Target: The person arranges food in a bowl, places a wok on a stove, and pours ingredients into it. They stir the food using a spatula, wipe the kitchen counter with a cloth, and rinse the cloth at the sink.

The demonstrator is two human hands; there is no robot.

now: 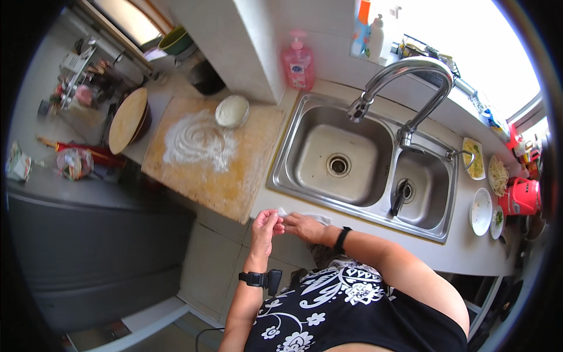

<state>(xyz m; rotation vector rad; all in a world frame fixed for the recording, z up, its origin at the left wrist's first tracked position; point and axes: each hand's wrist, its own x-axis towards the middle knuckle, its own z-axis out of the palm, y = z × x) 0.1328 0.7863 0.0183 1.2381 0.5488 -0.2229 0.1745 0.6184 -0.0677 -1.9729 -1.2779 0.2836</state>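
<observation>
A white cloth or paper towel [320, 218] lies at the counter's front edge, below the double-bowl steel sink [281, 180]. My right hand [304, 226] rests over it, palm down, partly hiding it. Beside it, my left hand [265, 223] has its thumb and fingertips pinched together at a small white tip of this material. Up and to the left, a wooden board [198, 189] carries a spread of white flour-like powder [198, 141]. A white bowl [232, 111] with pale contents stands at the board's back corner.
A chrome faucet [411, 66] arches over the sink. The small basin holds a black object [399, 200]. Pink soap bottle [299, 64] stands behind. To the right are dishes of food [474, 158], a white bowl [480, 212] and a red container [521, 196]; to the left, a round wooden lid [127, 121].
</observation>
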